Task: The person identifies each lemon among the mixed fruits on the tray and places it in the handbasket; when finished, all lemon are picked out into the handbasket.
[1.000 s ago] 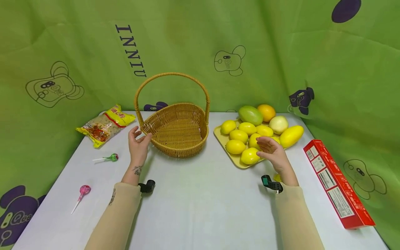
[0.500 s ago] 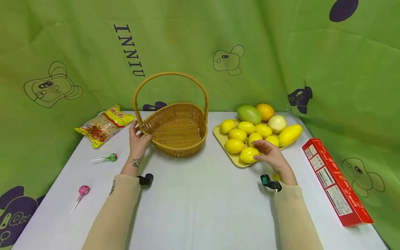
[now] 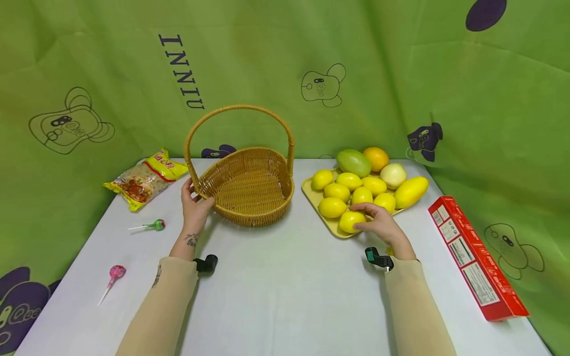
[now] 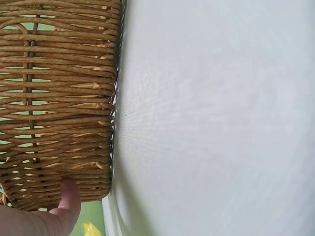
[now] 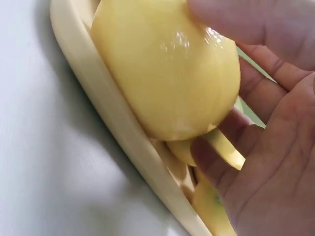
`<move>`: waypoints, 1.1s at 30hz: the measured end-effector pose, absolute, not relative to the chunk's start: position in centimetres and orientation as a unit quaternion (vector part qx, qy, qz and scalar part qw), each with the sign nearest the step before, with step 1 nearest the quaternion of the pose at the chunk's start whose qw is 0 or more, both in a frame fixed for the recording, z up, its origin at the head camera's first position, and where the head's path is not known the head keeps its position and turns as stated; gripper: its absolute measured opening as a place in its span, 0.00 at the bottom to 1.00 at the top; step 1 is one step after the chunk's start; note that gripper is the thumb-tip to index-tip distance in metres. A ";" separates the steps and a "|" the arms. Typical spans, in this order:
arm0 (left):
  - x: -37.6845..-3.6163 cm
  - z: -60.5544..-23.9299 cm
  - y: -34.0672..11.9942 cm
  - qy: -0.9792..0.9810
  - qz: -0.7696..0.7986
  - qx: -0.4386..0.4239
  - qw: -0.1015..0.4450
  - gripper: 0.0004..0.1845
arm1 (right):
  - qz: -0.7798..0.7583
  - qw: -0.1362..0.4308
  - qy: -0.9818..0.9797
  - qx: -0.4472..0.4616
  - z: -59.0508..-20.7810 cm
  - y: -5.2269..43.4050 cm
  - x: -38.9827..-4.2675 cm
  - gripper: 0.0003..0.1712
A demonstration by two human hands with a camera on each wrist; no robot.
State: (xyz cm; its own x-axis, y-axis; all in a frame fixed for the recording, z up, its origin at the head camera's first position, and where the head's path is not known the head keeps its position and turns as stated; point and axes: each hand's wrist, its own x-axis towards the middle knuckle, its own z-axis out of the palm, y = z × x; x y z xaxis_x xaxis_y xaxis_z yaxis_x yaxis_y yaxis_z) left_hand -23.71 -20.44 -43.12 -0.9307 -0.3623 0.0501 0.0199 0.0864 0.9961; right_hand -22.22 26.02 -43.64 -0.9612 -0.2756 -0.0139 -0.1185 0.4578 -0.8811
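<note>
Since a second ago the right hand (image 3: pixel 378 225) has dropped onto the nearest lemon (image 3: pixel 350 221) on the tray (image 3: pixel 317 200), fingers curling round it; glossy, likely slippery. Left hand (image 3: pixel 192 205) seemingly clasps the basket (image 3: pixel 249 185) rim.

The basket (image 3: pixel 249 190) is golden-brown wicker in a plain woven pattern, and the hand (image 3: pixel 192 207) at its rim comes out of a beige sleeve (image 3: pixel 156 316) and has a dark tattoo at the wrist. The tray (image 3: pixel 313 198) is pale yellow and carries bright yellow lemons (image 3: pixel 352 195), with a green fruit (image 3: pixel 354 162), an orange one (image 3: pixel 376 157) and a cream-white one (image 3: pixel 393 174) along its far edge. On the white table (image 3: pixel 285 296) lie a red box (image 3: pixel 476 257) with white label panels near the right edge, a yellow and red packet (image 3: pixel 144 178) at the far left corner, and a green lollipop (image 3: pixel 159 225) and a pink one (image 3: pixel 117 272) near the left edge
</note>
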 end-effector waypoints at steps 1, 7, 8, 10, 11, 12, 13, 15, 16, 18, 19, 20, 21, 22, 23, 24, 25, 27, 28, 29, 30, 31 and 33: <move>-23.6 -43.1 -20.4 -0.725 -0.663 0.118 0.145 0.43 | -0.506 0.078 0.851 -0.117 -43.7 25.9 -22.3 0.27; -23.5 -42.9 -20.5 -0.736 -0.651 0.123 0.141 0.44 | -0.503 0.091 0.852 -0.109 -44.1 25.4 -22.8 0.31; -23.5 -42.8 -20.6 -0.735 -0.651 0.124 0.142 0.44 | -0.501 0.093 0.853 -0.109 -44.1 25.3 -22.9 0.32; -23.6 -42.5 -20.8 -0.731 -0.654 0.124 0.152 0.43 | -0.498 0.100 0.854 -0.115 -44.2 25.2 -23.0 0.34; -23.8 -42.3 -21.0 -0.727 -0.656 0.124 0.160 0.41 | -0.495 0.104 0.854 -0.119 -44.1 25.2 -23.0 0.34; -23.9 -42.1 -21.1 -0.721 -0.660 0.121 0.172 0.39 | -0.494 0.109 0.854 -0.121 -44.1 25.2 -23.0 0.35; -24.1 -41.9 -21.3 -0.713 -0.666 0.118 0.185 0.37 | -0.491 0.114 0.855 -0.123 -44.1 25.2 -23.0 0.35; -24.6 -41.5 -21.6 -0.692 -0.682 0.107 0.212 0.31 | -0.489 0.124 0.854 -0.125 -44.0 25.2 -23.0 0.35; -24.9 -41.3 -21.7 -0.680 -0.692 0.099 0.223 0.29 | -0.489 0.130 0.853 -0.125 -44.0 25.3 -23.0 0.35; -25.4 -40.9 -22.0 -0.655 -0.713 0.079 0.238 0.23 | -0.491 0.140 0.851 -0.122 -44.0 25.3 -22.9 0.36; -25.7 -40.8 -22.1 -0.640 -0.727 0.070 0.240 0.20 | -0.491 0.142 0.851 -0.120 -44.0 25.3 -22.9 0.36; -26.0 -40.6 -22.2 -0.627 -0.737 0.061 0.242 0.17 | -0.493 0.144 0.850 -0.119 -44.0 25.4 -22.8 0.36; -26.2 -40.5 -22.2 -0.616 -0.748 0.052 0.243 0.15 | -0.495 0.146 0.848 -0.117 -44.0 25.4 -22.8 0.36; -26.4 -40.3 -22.2 -0.606 -0.756 0.043 0.243 0.12 | -0.498 0.146 0.847 -0.115 -44.0 25.4 -22.8 0.36; -26.6 -40.2 -22.2 -0.599 -0.762 0.037 0.242 0.10 | -0.499 0.146 0.846 -0.114 -44.0 25.3 -22.8 0.36; -26.8 -40.1 -22.2 -0.594 -0.766 0.034 0.242 0.09 | -0.502 0.146 0.845 -0.113 -44.1 25.3 -22.8 0.36; -26.9 -40.1 -22.2 -0.589 -0.771 0.031 0.241 0.09 | -0.504 0.146 0.844 -0.112 -44.1 25.3 -22.8 0.36; -27.1 -40.0 -22.3 -0.584 -0.776 0.027 0.238 0.10 | -0.502 0.144 0.846 -0.110 -44.1 25.2 -22.7 0.36; -27.2 -40.0 -22.3 -0.582 -0.778 0.028 0.235 0.11 | -0.500 0.140 0.848 -0.109 -44.1 25.1 -22.7 0.36; -27.2 -40.0 -22.4 -0.582 -0.779 0.031 0.232 0.11 | -0.500 0.136 0.848 -0.108 -44.1 25.1 -22.7 0.36; -27.3 -40.0 -22.4 -0.582 -0.780 0.035 0.228 0.11 | -0.501 0.132 0.849 -0.105 -44.1 25.2 -22.7 0.36; -27.3 -40.0 -22.5 -0.582 -0.780 0.036 0.225 0.12 | -0.503 0.128 0.849 -0.103 -44.1 25.2 -22.6 0.36; -27.3 -40.0 -22.6 -0.584 -0.781 0.038 0.218 0.13 | -0.515 0.116 0.844 -0.099 -43.8 25.1 -22.6 0.35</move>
